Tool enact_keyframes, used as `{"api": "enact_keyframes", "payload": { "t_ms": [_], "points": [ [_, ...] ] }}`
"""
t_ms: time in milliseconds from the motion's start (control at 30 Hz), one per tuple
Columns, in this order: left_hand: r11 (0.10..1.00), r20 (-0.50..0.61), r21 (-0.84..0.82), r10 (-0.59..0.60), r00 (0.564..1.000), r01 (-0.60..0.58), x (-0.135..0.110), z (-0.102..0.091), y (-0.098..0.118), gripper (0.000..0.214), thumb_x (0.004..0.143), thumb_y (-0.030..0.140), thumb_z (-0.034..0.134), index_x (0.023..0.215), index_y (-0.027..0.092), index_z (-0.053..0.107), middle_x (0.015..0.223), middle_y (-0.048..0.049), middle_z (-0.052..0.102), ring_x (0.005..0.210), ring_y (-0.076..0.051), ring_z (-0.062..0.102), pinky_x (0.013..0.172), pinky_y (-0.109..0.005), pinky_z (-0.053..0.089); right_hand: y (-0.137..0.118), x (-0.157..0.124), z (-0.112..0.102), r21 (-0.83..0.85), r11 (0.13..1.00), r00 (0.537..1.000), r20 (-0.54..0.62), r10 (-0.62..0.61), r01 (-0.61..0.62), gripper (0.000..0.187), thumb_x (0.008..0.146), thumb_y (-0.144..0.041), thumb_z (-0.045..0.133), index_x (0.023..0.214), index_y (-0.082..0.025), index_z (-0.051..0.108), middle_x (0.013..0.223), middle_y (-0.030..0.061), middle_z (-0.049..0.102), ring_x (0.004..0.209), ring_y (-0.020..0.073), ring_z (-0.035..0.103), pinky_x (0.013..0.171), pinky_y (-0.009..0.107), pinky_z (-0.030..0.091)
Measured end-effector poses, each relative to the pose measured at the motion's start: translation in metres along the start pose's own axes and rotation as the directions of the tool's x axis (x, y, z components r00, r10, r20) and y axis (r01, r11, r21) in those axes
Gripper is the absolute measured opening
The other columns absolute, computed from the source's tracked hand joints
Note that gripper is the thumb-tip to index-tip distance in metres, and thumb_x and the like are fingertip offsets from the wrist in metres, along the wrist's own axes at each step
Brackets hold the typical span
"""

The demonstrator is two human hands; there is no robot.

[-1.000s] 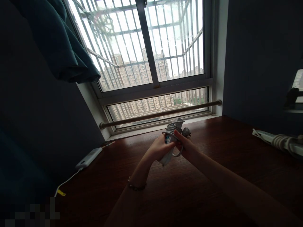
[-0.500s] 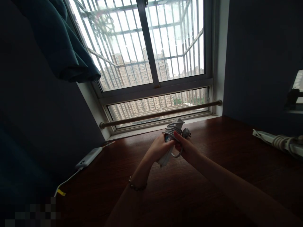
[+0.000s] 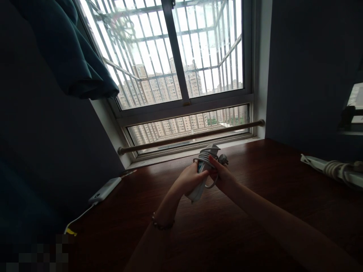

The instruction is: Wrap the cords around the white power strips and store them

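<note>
A white power strip with its grey cord wound round it is held upright above the dark wooden desk, just in front of the window. My left hand is wrapped round the strip's lower half. My right hand grips the coiled cord from the right, thumb across the wraps. The plug sticks out to the right of the coil, and a loose loop of cord hangs under my right hand.
A white power bank with a cable lies at the desk's left edge. A second power strip with wound cord lies at the far right. A metal rod runs along the window sill. A dark curtain hangs at upper left.
Both hands and the strip have stayed nearly in place; the view shifted slightly.
</note>
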State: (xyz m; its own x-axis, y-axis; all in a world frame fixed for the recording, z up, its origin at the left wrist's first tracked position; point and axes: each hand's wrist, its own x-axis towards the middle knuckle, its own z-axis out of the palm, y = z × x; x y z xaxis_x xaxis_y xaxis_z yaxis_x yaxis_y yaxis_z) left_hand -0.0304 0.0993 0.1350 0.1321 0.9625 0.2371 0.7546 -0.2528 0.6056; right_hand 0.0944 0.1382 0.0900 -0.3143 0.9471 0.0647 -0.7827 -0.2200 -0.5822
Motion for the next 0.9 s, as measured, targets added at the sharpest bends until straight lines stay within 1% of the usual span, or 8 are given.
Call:
{"api": "enact_keyframes", "payload": {
  "t_ms": [100,200,367,500,600,767,900],
  "points": [
    [1.000,0.042,0.018,0.005,0.999,-0.006,0.000,0.001,0.002,0.040,0.071,0.045,0.053,0.092,0.012,0.059,0.087,-0.0083,0.064,0.081,-0.023,0.058,0.071,-0.030,0.043,-0.001,-0.002,0.001,-0.028,0.999,1.000,0.025,-0.018,0.018,0.029,0.057,-0.027,0.076,0.068,-0.013,0.053,0.054,-0.0060,0.045,0.042,0.0003,0.035,0.036,0.013,0.028],
    [0.999,0.015,-0.040,0.010,1.000,-0.009,0.001,0.003,0.000,0.038,0.071,0.041,0.054,0.093,0.011,0.058,0.087,-0.0079,0.063,0.080,-0.022,0.057,0.069,-0.029,0.044,-0.001,-0.007,0.003,-0.091,0.995,0.998,0.049,-0.041,0.046,0.033,0.056,-0.030,0.076,0.065,-0.013,0.050,0.050,-0.0072,0.041,0.040,0.0002,0.032,0.036,0.014,0.024],
    [0.988,-0.033,-0.139,0.062,0.998,-0.066,0.003,0.005,-0.001,0.036,0.072,0.038,0.053,0.096,0.012,0.057,0.090,-0.0074,0.064,0.085,-0.022,0.057,0.071,-0.029,0.044,-0.002,-0.014,0.008,-0.179,0.977,0.991,0.077,-0.106,0.119,0.034,0.057,-0.032,0.075,0.066,-0.014,0.048,0.052,-0.0070,0.040,0.040,0.0001,0.029,0.036,0.015,0.019],
    [0.996,-0.068,-0.069,0.059,0.996,-0.063,0.001,0.004,0.005,0.036,0.073,0.042,0.052,0.091,0.012,0.058,0.087,-0.0072,0.064,0.080,-0.022,0.058,0.068,-0.028,0.043,-0.003,-0.014,0.008,-0.197,0.975,0.994,0.067,-0.089,0.101,0.034,0.059,-0.035,0.073,0.066,-0.014,0.048,0.051,-0.0073,0.038,0.040,0.0005,0.028,0.036,0.015,0.018],
    [0.997,-0.085,-0.033,0.064,0.994,-0.067,-0.001,0.003,0.007,0.038,0.074,0.044,0.050,0.093,0.012,0.058,0.090,-0.0076,0.063,0.083,-0.022,0.057,0.069,-0.028,0.043,0.000,-0.012,0.007,-0.191,0.977,0.996,0.045,-0.083,0.090,0.036,0.059,-0.037,0.073,0.064,-0.014,0.046,0.049,-0.0074,0.037,0.039,0.0007,0.028,0.035,0.016,0.017],
    [0.998,-0.035,-0.019,0.051,0.998,-0.052,0.000,0.002,0.003,0.039,0.074,0.044,0.049,0.096,0.013,0.057,0.094,-0.0085,0.063,0.087,-0.023,0.057,0.074,-0.030,0.043,0.005,-0.009,0.003,-0.171,0.983,0.998,0.021,-0.062,0.064,0.037,0.060,-0.039,0.072,0.066,-0.014,0.046,0.048,-0.0075,0.037,0.038,0.0008,0.029,0.034,0.015,0.017],
    [1.000,-0.030,0.030,0.009,1.000,-0.008,0.000,0.003,0.004,0.042,0.073,0.045,0.049,0.099,0.013,0.055,0.096,-0.0096,0.062,0.088,-0.024,0.056,0.076,-0.031,0.042,0.006,-0.007,0.000,-0.172,0.983,0.998,0.025,-0.056,0.059,0.037,0.061,-0.040,0.072,0.068,-0.014,0.048,0.049,-0.0072,0.039,0.038,0.0010,0.030,0.035,0.016,0.018]
  ]
}}
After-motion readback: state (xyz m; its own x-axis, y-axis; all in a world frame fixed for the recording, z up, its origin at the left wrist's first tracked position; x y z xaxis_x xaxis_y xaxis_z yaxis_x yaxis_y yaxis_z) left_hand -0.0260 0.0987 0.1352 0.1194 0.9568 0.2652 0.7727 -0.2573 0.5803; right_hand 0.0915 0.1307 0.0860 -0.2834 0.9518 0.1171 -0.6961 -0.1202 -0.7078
